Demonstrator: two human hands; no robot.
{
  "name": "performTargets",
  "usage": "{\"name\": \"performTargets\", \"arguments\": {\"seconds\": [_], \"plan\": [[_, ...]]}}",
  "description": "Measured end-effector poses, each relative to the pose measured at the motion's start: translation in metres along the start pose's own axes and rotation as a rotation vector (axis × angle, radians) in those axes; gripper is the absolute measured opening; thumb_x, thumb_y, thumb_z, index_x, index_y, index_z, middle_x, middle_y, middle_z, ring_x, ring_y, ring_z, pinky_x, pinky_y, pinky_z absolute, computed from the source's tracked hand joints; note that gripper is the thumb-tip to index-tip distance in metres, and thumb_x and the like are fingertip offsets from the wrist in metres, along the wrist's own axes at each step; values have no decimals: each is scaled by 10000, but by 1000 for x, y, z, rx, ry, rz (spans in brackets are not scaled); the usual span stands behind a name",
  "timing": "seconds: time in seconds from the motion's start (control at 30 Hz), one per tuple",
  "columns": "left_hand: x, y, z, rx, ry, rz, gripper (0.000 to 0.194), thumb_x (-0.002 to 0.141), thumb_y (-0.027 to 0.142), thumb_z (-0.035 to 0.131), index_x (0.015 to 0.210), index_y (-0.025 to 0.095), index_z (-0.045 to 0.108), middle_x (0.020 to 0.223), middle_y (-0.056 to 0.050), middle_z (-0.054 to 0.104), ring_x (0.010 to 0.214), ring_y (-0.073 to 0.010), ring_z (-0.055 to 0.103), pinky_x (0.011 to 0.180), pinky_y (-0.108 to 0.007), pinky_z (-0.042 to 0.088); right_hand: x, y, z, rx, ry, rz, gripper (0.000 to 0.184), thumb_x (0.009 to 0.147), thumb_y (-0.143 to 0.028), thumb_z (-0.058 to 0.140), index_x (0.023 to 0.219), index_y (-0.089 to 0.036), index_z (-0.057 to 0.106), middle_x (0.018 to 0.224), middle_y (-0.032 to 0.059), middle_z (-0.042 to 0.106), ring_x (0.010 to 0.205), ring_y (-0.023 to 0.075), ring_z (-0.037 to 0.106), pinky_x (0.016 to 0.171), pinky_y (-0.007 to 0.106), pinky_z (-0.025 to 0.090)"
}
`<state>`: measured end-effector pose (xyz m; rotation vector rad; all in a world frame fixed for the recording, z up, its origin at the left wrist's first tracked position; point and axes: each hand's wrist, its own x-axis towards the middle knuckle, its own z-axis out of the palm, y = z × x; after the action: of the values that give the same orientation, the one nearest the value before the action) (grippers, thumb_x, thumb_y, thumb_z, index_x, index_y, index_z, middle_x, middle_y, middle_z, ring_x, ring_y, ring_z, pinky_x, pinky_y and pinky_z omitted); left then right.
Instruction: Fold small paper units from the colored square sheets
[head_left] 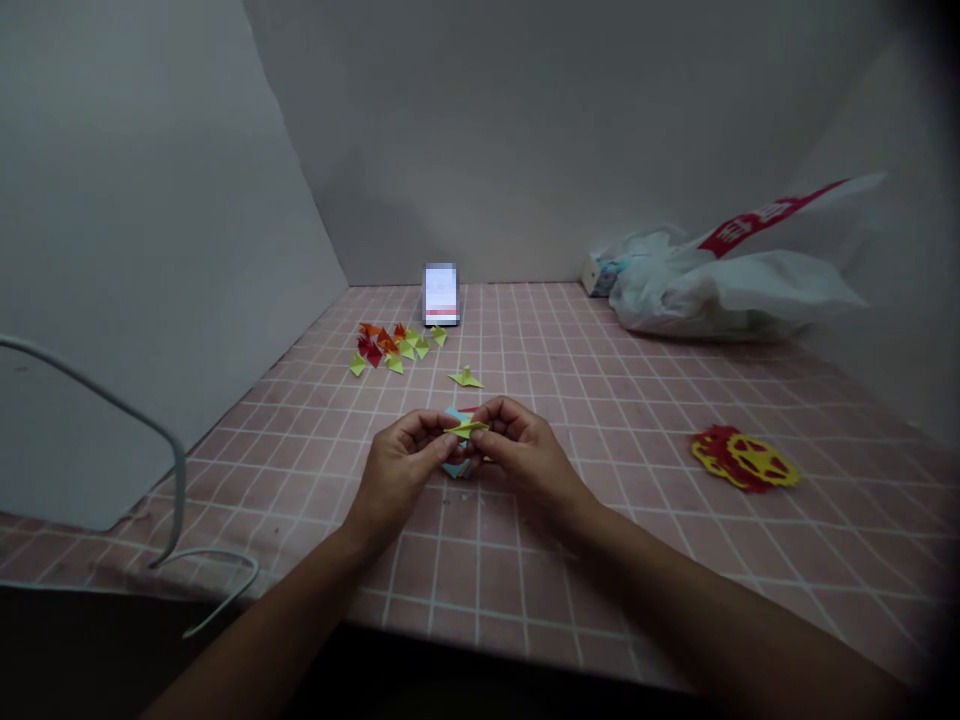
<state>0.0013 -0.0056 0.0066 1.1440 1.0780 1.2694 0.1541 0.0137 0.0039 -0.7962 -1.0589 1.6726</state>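
Between my two hands is a small folded piece of yellow paper [466, 429], pinched by the fingertips from both sides. My left hand [409, 460] grips its left end with thumb and forefinger. On the right end, my right hand [521, 445] is closed the same way. Under the hands lie blue paper sheets [456, 469], mostly hidden, with a bit of red at their far edge. Just beyond the hands rests a yellow origami crane [466, 377] with spread wings.
Several red, orange and yellow folded papers [386, 345] sit at the back left near an upright phone [441, 294]. Red and yellow paper cutouts [744, 460] lie at right. A white plastic bag [720, 290] stands behind them. A grey cable [178, 470] bends at left.
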Motion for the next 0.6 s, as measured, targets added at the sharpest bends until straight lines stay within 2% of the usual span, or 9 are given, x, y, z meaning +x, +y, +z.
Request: {"name": "performTargets", "arguments": {"seconds": [0.6], "plan": [[0,-3,-1,-24,17,16,109,761,206,744,848,161,697,742,2,724,670,-104,661,656,-209,534,0,5,-1,32,4,-12,164,717,-187,727,791,-190,581,728,-30,635,634,105,619,605,243,494]]}}
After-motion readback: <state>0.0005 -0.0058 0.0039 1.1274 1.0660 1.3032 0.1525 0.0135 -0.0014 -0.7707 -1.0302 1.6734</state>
